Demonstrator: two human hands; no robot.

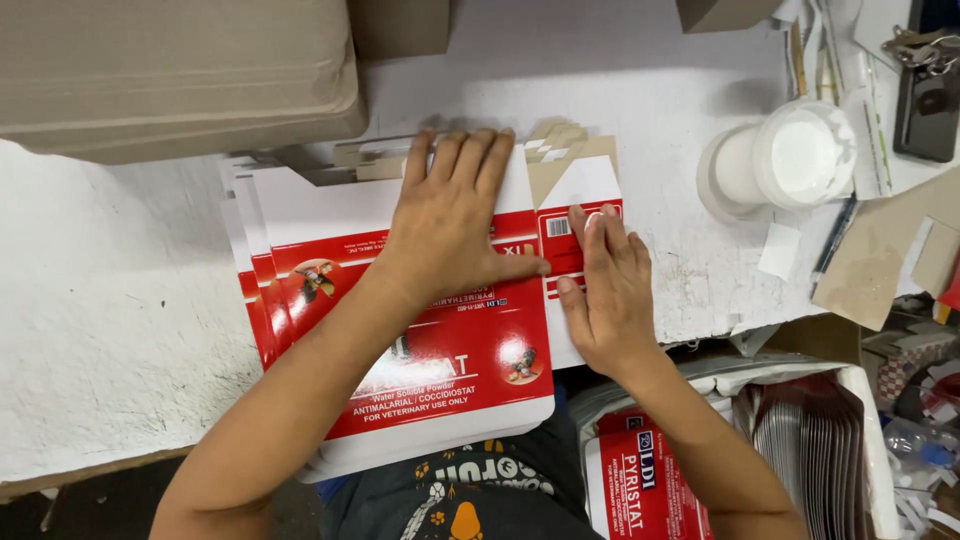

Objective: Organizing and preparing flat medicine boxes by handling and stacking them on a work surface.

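White-painted counter (120, 290), scuffed and chalky, carries everything. Brown corrugated sheets (175, 70) are stacked at its far left corner.

Stack of flat carton blanks (440, 370), red and white, lies at the counter's near edge, fanned slightly at the left side so several red edges show. Grey-brown inner flaps stick out at the far edge.

Left hand (450, 215) lies flat on the top blank, palm down, fingers (470, 160) spread slightly apart and reaching over the white far panel, thumb stretched right toward the crease. It pins the blank; nothing is gripped.

Right hand (605, 295) presses the narrow side flap (575, 205) just right of the main panel, fingers together and flat, fingertips on the red strip with the barcode. It is not clamped on anything.

Judgement: a crease is being set. It should go best with the left palm kept heavy so the stack cannot skid, and the right fingers run along the score line rather than across it.

White tub (790, 160) sits well right of the hands. More red cartons (640, 485) stand in a box below the counter edge. Paper scraps (780, 250) lie near the tub.
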